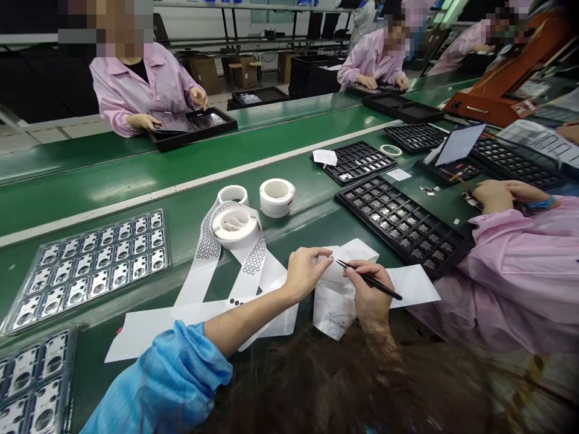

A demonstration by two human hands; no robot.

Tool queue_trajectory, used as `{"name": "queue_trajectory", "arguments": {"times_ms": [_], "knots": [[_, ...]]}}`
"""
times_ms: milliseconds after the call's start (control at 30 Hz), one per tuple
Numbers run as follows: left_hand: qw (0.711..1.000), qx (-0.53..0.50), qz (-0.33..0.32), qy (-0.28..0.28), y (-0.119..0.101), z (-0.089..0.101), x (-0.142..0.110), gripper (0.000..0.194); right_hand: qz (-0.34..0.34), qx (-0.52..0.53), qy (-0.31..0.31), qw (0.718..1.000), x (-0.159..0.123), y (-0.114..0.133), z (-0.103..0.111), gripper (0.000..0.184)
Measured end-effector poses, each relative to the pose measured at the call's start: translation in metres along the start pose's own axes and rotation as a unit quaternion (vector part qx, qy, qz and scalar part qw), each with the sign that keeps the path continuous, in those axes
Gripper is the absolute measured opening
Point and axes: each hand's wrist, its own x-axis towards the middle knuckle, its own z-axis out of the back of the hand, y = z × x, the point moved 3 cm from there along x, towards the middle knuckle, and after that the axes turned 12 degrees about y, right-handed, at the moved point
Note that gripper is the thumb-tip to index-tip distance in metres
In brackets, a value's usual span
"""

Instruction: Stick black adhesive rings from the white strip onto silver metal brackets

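Note:
My left hand (306, 272) pinches a tiny dark piece, too small to name, between thumb and forefinger. In my right hand (371, 289) is a pair of black tweezers (377, 284), its tips close to that piece. Crumpled white backing paper (332, 307) lies under both hands. Left of them, white strips with black ring stickers (254, 260) run from rolls, one roll (236, 226) in front of another (233, 194). A third roll (277, 199) stands apart to the right. Several black dots sit on the strip below my left forearm.
Clear trays of metal plates (99, 259) lie at the left. A black compartment tray (402, 223) with small parts is at the right, beside a co-worker's pink sleeve (529, 259). Across the green conveyor (190, 166), another person handles a black tray (194, 129).

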Motion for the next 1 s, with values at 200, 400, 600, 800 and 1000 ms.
{"name": "queue_trajectory", "arguments": {"times_ms": [200, 400, 600, 800, 1000], "knots": [[0.999, -0.043, -0.016, 0.012, 0.01, 0.001, 0.001, 0.021, 0.016, 0.0, 0.009, 1.0, -0.001, -0.001, 0.002, 0.02], [0.999, -0.031, -0.001, 0.031, 0.014, 0.002, -0.001, 0.023, 0.02, -0.027, 0.02, 0.999, -0.004, -0.006, 0.004, 0.019], [0.999, -0.018, -0.002, 0.037, 0.009, 0.002, -0.004, 0.014, 0.017, -0.042, 0.027, 0.999, -0.003, -0.009, 0.005, 0.019], [0.999, -0.012, 0.0, 0.037, 0.01, 0.001, -0.004, 0.017, -0.003, -0.032, 0.036, 0.999, -0.006, -0.008, 0.003, 0.018], [0.999, -0.01, 0.006, 0.034, 0.011, -0.002, -0.004, 0.022, -0.005, -0.031, 0.04, 0.999, -0.007, -0.005, 0.002, 0.018]]}}
